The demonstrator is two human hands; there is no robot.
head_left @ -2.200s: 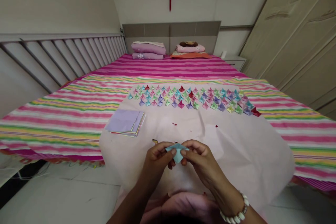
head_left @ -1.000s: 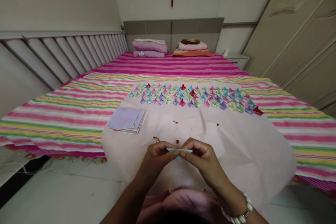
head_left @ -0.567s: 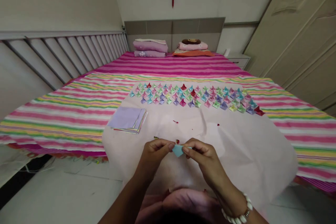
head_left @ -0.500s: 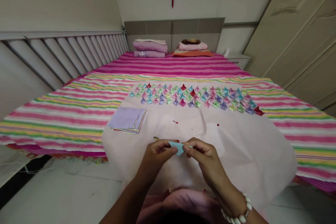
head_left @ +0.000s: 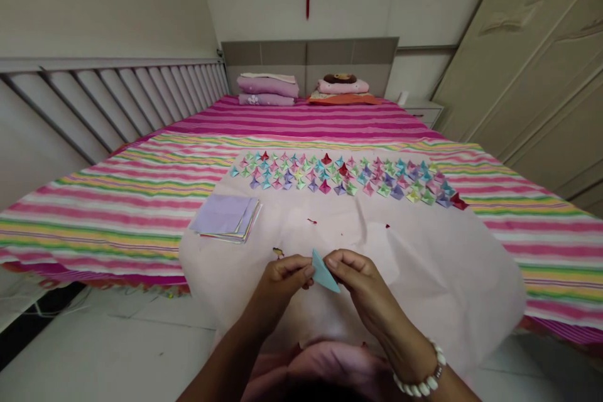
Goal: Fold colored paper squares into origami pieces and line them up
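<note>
A light blue piece of folded paper [head_left: 324, 274], triangular in outline, is held up between my two hands above the pale sheet [head_left: 452, 276]. My left hand [head_left: 288, 276] pinches its left edge between thumb and fingers. On the other side, my right hand [head_left: 351, 267] grips the right edge with thumb and forefinger; a beaded bracelet [head_left: 426, 383] circles that wrist. Several rows of small folded paper pieces [head_left: 325, 186] in many colours lie along the sheet's far side. A stack of square paper [head_left: 223, 215], lilac on top, rests at the left.
Small red scraps [head_left: 387, 226] and a little dark-and-yellow item [head_left: 277, 252] lie on the sheet. The sheet covers part of a striped bed [head_left: 117, 201]. A white railing [head_left: 117, 97] runs along the left, and folded bedding [head_left: 267, 86] is stacked by the headboard [head_left: 264, 53].
The blue paper has turned in my hands: its long edge now slopes down to the right, with one point up. Both hands stay close together on it. The view has shifted slightly.
</note>
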